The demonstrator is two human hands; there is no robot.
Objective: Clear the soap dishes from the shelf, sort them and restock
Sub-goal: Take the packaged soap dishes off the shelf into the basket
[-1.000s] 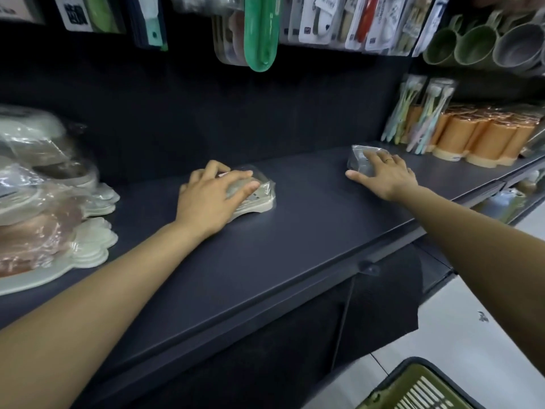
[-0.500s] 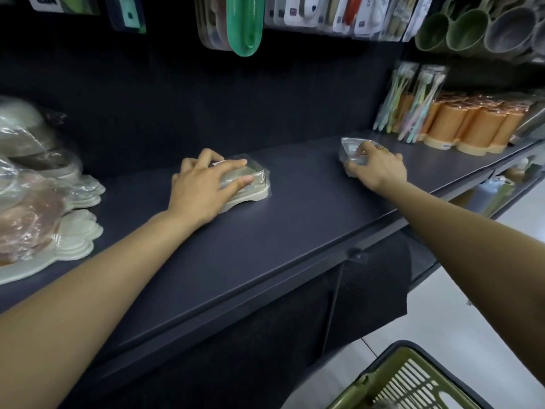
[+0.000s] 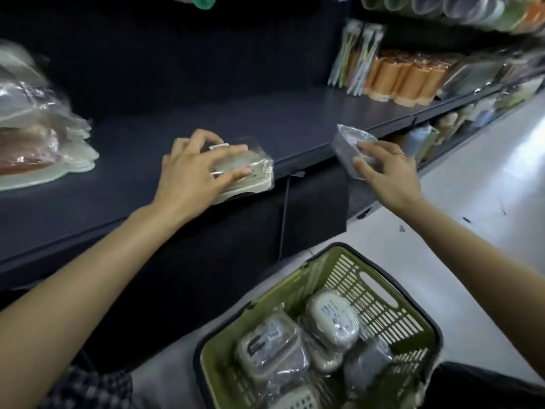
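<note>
My left hand (image 3: 193, 175) grips a cream soap dish (image 3: 250, 178) wrapped in clear plastic, at the front lip of the dark shelf (image 3: 177, 125). Off the shelf edge and in the air, my right hand (image 3: 386, 169) holds a grey wrapped soap dish (image 3: 349, 146). Below on the floor stands a green basket (image 3: 295, 293) with several wrapped soap dishes (image 3: 331, 320) in it.
Wrapped plates and trays (image 3: 38, 137) are stacked at the shelf's left. Orange cups (image 3: 410, 76) and toothbrush packs (image 3: 354, 57) stand at its right, with mugs on the shelf above. A pale floor aisle (image 3: 486, 178) runs to the right.
Both hands have pulled their soap dishes from the back of the shelf to its front edge; the right one is now off the shelf. The view has tipped down, showing the basket.
</note>
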